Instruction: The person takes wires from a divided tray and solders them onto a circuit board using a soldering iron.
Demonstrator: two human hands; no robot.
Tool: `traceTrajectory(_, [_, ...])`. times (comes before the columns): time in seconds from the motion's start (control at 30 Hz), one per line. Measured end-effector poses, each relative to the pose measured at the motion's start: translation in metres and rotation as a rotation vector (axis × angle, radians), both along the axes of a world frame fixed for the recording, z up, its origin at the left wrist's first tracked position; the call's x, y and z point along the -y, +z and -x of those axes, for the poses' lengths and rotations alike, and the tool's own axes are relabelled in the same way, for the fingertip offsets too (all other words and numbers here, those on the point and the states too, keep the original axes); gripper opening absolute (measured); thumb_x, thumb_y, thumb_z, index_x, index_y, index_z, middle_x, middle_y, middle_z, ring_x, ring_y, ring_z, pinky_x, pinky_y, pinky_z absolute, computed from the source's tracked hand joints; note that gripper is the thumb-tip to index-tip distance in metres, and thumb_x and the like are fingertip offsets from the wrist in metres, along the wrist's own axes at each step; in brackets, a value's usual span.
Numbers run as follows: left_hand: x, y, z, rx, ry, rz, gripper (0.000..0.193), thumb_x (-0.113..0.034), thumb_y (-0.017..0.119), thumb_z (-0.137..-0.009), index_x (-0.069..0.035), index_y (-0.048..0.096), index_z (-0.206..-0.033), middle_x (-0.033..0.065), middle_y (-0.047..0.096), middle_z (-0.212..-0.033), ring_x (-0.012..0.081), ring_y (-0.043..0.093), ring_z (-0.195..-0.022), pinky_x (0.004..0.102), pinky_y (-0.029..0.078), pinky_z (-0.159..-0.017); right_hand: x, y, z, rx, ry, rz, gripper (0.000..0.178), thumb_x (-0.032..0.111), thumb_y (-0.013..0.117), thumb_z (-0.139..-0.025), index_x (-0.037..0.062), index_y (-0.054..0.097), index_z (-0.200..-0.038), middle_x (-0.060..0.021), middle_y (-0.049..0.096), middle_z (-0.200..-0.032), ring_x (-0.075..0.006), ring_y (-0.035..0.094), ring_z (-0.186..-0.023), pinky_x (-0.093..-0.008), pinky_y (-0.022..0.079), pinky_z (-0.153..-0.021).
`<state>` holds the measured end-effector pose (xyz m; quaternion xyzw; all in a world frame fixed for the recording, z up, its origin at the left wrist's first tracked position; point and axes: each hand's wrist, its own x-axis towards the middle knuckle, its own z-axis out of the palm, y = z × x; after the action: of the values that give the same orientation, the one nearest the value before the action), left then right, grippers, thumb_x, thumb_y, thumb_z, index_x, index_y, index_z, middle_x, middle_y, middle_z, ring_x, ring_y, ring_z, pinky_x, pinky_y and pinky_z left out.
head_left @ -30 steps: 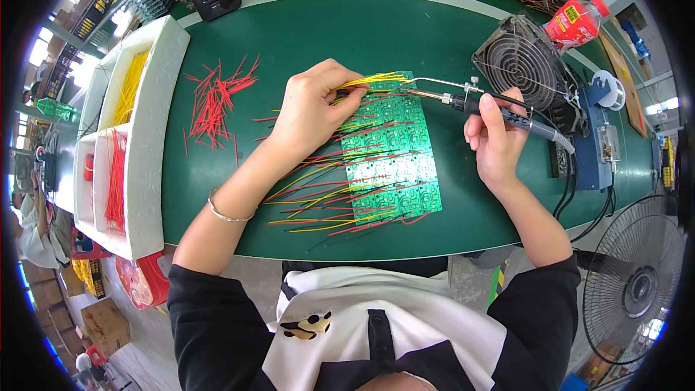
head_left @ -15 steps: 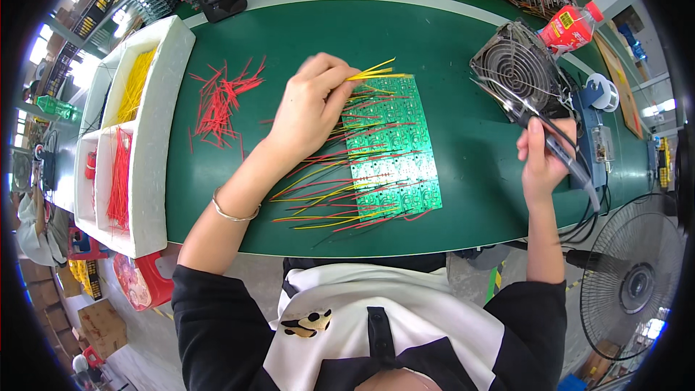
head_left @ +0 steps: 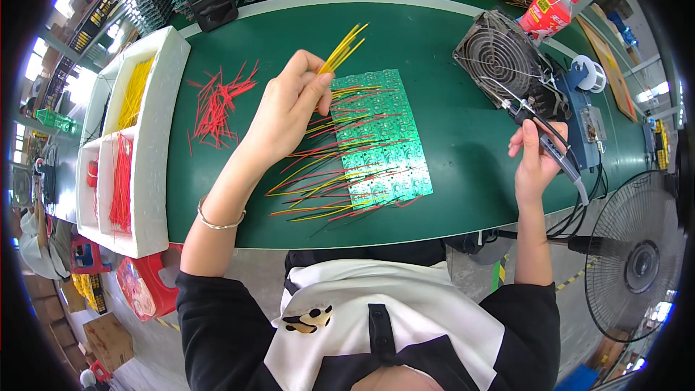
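Note:
My left hand pinches a small bundle of yellow wires between thumb and fingers, their free ends pointing up and to the right. It is above the upper left corner of a green circuit board panel. Rows of red, yellow and black wires stick out past the panel's left side. On the right, my right hand is closed round a soldering iron, its cable hanging from the back. The iron's tip points up and left, in front of a small square fan, apart from the panel.
A loose pile of red wires lies left of my left hand. Beyond it stands a white foam box with yellow and red wires in its compartments. A blue soldering station, red bottle and solder spool stand at right.
My left hand has moved slightly left off the panel's top edge, and the yellow wires have swung from nearly level to pointing upward. My right hand still holds the soldering iron.

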<state>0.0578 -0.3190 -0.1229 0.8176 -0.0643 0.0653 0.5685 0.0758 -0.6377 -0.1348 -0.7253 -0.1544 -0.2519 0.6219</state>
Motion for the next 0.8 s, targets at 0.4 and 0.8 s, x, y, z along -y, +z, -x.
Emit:
traceTrajectory(0.4, [0.023,-0.011,0.005,0.135,-0.018,-0.297,0.009,-0.006,0.059,-0.073,0.003,0.056,-0.075,0.0070,0.052,-0.058,0.0084,0.039,-0.051,0.0233,0.035,-0.047,-0.045,-0.006,0.000,-0.289,0.238,-0.297,0.017,0.014,0.056,-0.086,0.0025,0.044,-0.083,-0.0084,0.051,-0.057,-0.0113,0.046,-0.042,-0.0220,0.038,-0.040])
traceTrajectory(0.8, [0.016,-0.014,0.008,0.061,-0.039,-0.339,0.006,-0.001,0.057,-0.072,0.004,0.054,-0.074,0.0086,0.053,-0.062,0.0074,0.039,-0.051,0.0230,0.033,-0.046,-0.051,-0.020,0.012,-0.377,0.291,-0.343,0.020,0.015,0.056,-0.086,0.0054,0.039,-0.083,-0.0072,0.049,-0.053,-0.0099,0.043,-0.039,-0.0229,0.037,-0.038])
